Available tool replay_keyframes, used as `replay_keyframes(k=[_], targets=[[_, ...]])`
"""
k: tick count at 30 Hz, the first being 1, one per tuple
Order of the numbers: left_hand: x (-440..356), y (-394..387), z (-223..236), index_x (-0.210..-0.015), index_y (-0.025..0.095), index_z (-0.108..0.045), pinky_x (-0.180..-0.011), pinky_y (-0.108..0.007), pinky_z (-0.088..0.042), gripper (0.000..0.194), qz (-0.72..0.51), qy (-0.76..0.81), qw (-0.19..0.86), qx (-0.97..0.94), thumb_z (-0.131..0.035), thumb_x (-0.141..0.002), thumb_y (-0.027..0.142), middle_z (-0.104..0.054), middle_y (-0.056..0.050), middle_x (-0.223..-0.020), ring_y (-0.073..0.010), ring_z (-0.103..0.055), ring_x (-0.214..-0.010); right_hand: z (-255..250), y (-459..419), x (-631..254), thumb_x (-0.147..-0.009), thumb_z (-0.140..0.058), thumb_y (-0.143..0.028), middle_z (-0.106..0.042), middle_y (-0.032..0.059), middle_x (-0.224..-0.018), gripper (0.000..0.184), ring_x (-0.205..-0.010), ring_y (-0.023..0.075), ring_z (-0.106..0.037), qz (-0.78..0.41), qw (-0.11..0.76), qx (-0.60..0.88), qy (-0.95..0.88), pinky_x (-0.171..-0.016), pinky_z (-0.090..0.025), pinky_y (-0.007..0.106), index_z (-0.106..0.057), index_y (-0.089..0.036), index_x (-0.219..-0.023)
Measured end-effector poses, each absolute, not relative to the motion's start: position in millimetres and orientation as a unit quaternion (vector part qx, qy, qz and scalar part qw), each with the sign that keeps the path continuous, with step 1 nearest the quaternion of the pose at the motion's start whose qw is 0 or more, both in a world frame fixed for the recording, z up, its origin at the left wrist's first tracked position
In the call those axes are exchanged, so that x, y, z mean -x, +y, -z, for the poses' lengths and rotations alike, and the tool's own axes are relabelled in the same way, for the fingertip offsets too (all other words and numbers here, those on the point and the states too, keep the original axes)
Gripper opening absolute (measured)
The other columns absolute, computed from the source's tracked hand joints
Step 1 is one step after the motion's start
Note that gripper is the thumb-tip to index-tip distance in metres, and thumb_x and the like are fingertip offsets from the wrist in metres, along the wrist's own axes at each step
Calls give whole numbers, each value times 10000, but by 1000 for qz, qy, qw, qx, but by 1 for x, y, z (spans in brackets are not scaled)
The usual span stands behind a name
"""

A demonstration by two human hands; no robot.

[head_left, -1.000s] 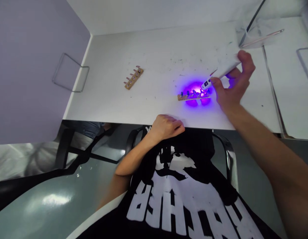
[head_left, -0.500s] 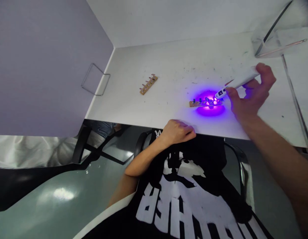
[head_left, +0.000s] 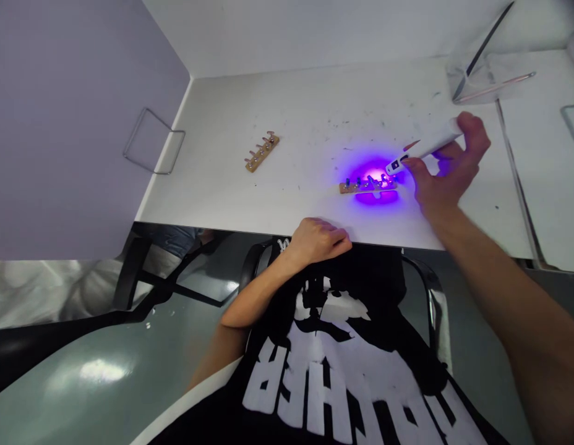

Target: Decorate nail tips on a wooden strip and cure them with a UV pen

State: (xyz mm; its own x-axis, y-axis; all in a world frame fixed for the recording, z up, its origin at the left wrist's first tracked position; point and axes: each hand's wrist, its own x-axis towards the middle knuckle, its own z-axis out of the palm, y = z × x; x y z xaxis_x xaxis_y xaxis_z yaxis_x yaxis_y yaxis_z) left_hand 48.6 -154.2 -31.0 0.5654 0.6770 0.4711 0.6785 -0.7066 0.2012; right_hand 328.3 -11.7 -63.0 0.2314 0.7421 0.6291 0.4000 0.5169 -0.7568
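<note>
Lamp [head_left: 428, 144], slim and white, is grasped in the right hand [head_left: 450, 176], thumb by its small dark display, tip angled down just over the lit strip [head_left: 346, 188]. That strip lies on the desk [head_left: 213, 191], nearer the front edge than the back; its row of small pieces [head_left: 370, 182] glows violet toward the right, dimmer at the left end. Left hand [head_left: 320, 240] is curled into a loose fist at the desk edge (nothing seen in it, palm hidden). Second strip [head_left: 262, 154] sits well apart to the left. Step in hand, by my reading: shining light on the pieces. Next move seems to call for a steady wrist, tip clear of the pieces, perhaps a shift leftward.
</note>
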Motion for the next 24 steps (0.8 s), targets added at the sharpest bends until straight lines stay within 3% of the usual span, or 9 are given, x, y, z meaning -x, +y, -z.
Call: replay_keyframes(k=[5,15,19,24], targets=[[-49,-155,31,-564,194,-583,-534,-286,-293,403,252,-387,-3,887,-473,-936,301,-541,30,-466,-97,-483,-468,68,-10,-329,-540,-764,-788,-369,57,-1520,1009,-970,239,-704,-88,612,437,-653,-804,-588,530,-449,-296,-1363],[-49,-154,29,-568,197,-590,-532,-280,-305,375,273,-377,4,885,-480,-919,268,-524,38,-456,-91,-463,-462,60,-16,-321,-636,-765,-725,-381,60,-1490,953,-1017,228,-695,-74,611,410,-673,-817,-606,463,-377,-318,-1406],[-49,-154,28,-574,199,-593,-530,-287,-299,374,267,-378,-3,887,-480,-922,278,-524,35,-460,-95,-457,-464,62,-11,-328,-542,-730,-836,-357,85,-1478,1069,-1053,254,-670,-79,604,416,-675,-838,-577,508,-385,-279,-1387],[-49,-154,29,-556,197,-575,-534,-296,-293,388,259,-382,-5,887,-478,-922,286,-534,35,-464,-98,-462,-463,61,-12,-330,-381,-807,-822,-440,87,-1419,1130,-1065,296,-643,-83,615,448,-644,-828,-572,555,-481,-253,-1302]])
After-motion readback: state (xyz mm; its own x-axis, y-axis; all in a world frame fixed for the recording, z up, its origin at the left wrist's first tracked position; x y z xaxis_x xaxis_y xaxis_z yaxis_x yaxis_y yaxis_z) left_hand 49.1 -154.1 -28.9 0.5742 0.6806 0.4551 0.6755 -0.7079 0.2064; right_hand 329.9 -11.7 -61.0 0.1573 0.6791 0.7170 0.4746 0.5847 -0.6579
